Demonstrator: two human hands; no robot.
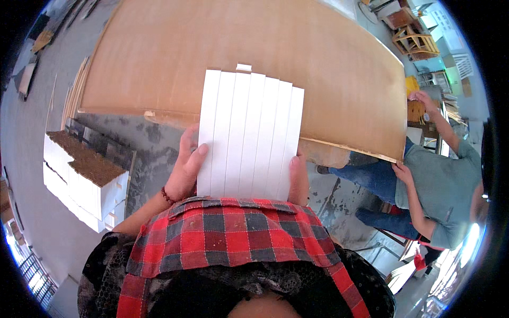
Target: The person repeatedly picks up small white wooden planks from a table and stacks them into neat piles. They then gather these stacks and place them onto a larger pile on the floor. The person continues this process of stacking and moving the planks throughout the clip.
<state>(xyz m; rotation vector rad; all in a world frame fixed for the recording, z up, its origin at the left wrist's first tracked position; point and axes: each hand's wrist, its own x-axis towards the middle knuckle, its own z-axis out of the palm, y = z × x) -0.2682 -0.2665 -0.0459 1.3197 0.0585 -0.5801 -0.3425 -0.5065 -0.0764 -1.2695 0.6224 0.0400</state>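
In front of my apron, I hold a row of several white slats [250, 138] side by side, their far ends uneven. My left hand [185, 167] is closed on the left edge, thumb on the front face and fingers partly behind it. My right hand [299, 181] is closed on the right edge, most of its fingers hidden by the slats. A short white piece [244, 68] sticks out past the far ends. The slats' near ends meet the red and black checked apron [228, 233]. Beyond lies a large brown tabletop [339, 69], partly covered by the slats.
Left of me stands a stack of white slats [79, 185] with a rough brown top. Thin wooden strips [74, 95] lean at the table's left edge. At the right a co-worker [440, 185] has one hand on the table corner. Wooden furniture [416, 43] stands far right.
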